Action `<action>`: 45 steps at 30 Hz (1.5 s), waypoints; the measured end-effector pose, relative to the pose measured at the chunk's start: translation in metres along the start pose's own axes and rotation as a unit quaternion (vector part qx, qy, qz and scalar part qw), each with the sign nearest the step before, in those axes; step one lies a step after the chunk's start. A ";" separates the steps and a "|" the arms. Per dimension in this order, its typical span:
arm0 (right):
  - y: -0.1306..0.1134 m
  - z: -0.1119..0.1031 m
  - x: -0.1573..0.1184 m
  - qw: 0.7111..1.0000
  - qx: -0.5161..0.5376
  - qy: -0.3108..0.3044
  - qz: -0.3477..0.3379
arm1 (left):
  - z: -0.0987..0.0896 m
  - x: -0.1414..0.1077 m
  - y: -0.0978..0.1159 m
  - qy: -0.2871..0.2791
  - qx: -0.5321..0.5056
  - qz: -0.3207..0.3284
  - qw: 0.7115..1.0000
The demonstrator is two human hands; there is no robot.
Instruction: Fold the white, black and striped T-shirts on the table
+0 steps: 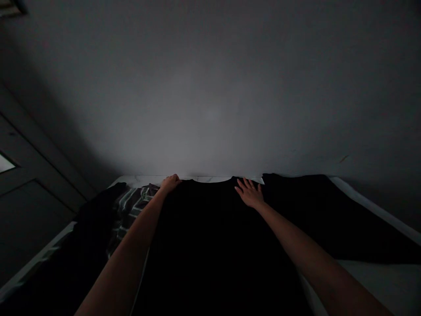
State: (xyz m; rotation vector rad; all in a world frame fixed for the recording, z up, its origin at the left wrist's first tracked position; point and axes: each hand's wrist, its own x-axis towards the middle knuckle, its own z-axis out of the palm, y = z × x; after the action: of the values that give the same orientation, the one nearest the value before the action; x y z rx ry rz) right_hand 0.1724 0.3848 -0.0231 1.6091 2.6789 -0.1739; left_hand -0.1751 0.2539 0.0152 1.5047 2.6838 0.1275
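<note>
Dim light. Long black cloth garment with shallow curved neckline laid out flat on pale marbled surface, neckline end near grey wall. Left hand at garment's upper left corner, fingers bent close together; grip unclear. Right hand palm down near upper right corner, fingers spread. Dark patterned cloth with pale lines left of garment; second black cloth right.

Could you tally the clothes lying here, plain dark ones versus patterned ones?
Plain dark: 3 (black shirt, black garment at right, dark cloth at left)
Patterned: 1 (striped cloth)
Total: 4 distinguishable; the dim left pile may hide more.
</note>
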 end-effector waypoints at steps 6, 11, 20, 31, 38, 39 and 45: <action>0.007 -0.002 0.004 1.000 -0.009 -0.002 0.020 | 0.012 0.002 0.010 0.059 0.025 0.015 0.998; -0.009 -0.009 -0.004 0.998 -0.039 0.054 0.014 | 0.003 -0.012 0.025 0.118 0.051 0.034 0.991; -0.064 0.025 -0.129 0.973 0.059 0.067 -0.212 | 0.058 -0.137 0.067 0.108 0.018 0.182 0.977; 0.024 0.012 -0.195 0.990 0.004 0.102 -0.095 | 0.028 -0.184 0.025 0.061 0.090 0.180 0.978; 0.040 0.032 -0.328 0.971 0.037 0.131 -0.199 | 0.049 -0.340 -0.021 0.083 0.031 0.308 0.947; 0.052 0.033 -0.344 0.972 0.053 0.153 -0.168 | 0.048 -0.359 -0.037 0.105 0.019 0.284 0.953; 0.071 0.028 -0.394 0.967 0.170 0.188 0.016 | 0.036 -0.430 -0.066 0.168 -0.092 0.084 0.978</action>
State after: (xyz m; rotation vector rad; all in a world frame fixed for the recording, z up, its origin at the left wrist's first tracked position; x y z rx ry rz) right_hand 0.4195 0.0690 -0.0313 1.9537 3.0364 -0.3833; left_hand -0.0036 -0.1463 -0.0213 1.7862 2.6798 0.6775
